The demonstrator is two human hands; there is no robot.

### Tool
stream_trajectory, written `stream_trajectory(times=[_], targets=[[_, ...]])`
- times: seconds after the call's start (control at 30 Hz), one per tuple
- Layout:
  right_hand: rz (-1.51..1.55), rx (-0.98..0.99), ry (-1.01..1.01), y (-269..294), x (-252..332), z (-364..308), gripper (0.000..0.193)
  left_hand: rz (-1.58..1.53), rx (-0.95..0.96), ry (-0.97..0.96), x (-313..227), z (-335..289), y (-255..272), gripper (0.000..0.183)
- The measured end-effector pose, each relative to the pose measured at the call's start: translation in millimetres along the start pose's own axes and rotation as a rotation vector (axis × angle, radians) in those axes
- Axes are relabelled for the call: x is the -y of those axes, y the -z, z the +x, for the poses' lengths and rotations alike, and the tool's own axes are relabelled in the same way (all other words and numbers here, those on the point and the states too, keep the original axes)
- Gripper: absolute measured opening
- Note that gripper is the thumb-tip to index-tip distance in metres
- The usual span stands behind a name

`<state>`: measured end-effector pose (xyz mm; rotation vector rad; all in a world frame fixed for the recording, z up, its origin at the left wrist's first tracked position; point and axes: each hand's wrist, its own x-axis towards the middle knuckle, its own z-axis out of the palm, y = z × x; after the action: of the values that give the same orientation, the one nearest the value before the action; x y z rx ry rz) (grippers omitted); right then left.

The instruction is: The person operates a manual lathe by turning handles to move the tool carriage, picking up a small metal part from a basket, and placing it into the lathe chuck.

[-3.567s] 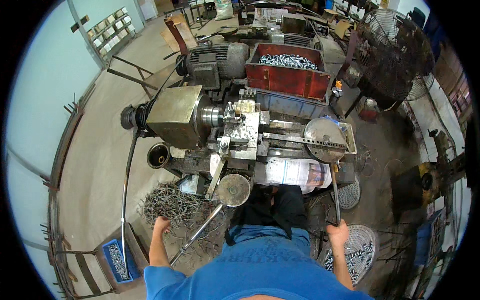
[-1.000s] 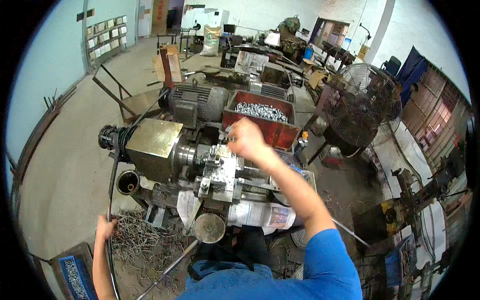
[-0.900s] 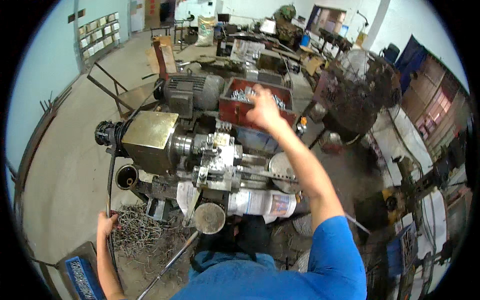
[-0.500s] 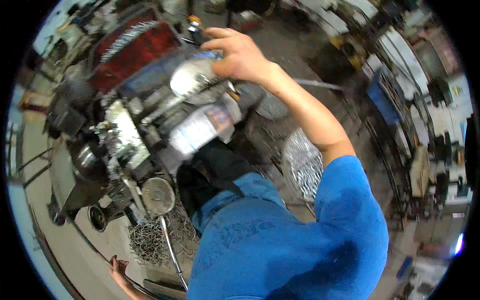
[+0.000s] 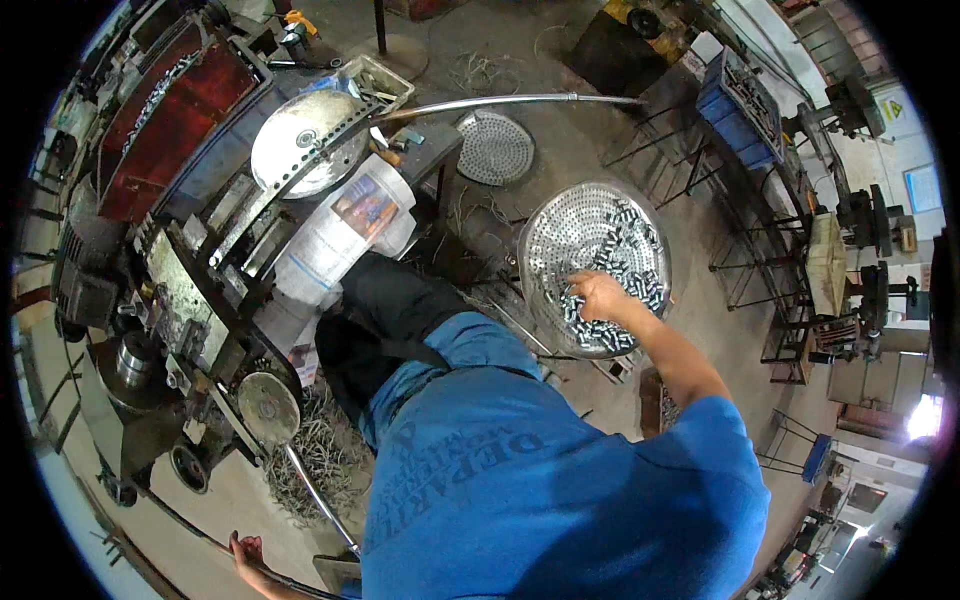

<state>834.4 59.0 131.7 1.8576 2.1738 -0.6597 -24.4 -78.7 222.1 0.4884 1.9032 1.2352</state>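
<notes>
My right hand (image 5: 602, 297) is over a round perforated metal basin (image 5: 545, 235) to the right of my knees. Its fingers are bent and slightly apart, with the tips down at a heap of small shiny metal cylinders (image 5: 645, 255). I see none of these clearly between the fingers. At the lower left, my left hand (image 5: 247, 554) is closed around a long dark bar (image 5: 190, 515) that runs along the machine's near side. In front of me, a pale round disc (image 5: 300, 140) sits on the machine, beside a white printed sack (image 5: 345, 225).
A red bin (image 5: 165, 125) of metal parts stands at the far left. A perforated round plate (image 5: 495, 148) lies on the floor beyond the basin. Metal shavings (image 5: 315, 460) are piled below the machine. Blue crates (image 5: 740, 110) rest on a rack at the right.
My right hand has moved from the machine's pale disc, right and nearer, down to the cylinders in the basin. The left hand stays at the bar. My view has shifted to the right.
</notes>
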Motion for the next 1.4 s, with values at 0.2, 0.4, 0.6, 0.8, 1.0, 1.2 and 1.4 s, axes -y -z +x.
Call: stream_trajectory(times=[0.2, 0.4, 0.6, 0.8, 1.0, 1.2, 1.4], targets=[[-0.145, 0.126, 0.028, -2, -2, 0, 0.040, -0.026, -0.003, -0.012, 1, 4, 5, 0.039], [-0.225, 0.064, -0.005, -5, 0, 7, 0.038, -0.044, 0.009, -0.005, -5, -1, -6, 0.039], [-0.161, 0.105, -0.109, 2, 10, 19, 0.035, 0.352, -0.141, -0.031, -11, 2, -11, 0.040], [0.312, -0.300, 0.084, 84, 67, 50, 0.047, 1.177, -0.346, -0.436, -106, -71, -92, 0.038], [0.676, -0.354, 0.938, 174, 257, 107, 0.051, 0.101, 0.247, -0.487, -158, -82, -258, 0.027], [0.746, -0.324, 1.426, 200, 395, 115, 0.049, -0.574, 0.998, -0.135, -161, -96, -344, 0.044], [0.503, -0.435, 1.454, 195, 419, 114, 0.037, -0.102, 0.564, -0.502, -142, -83, -324, 0.039]])
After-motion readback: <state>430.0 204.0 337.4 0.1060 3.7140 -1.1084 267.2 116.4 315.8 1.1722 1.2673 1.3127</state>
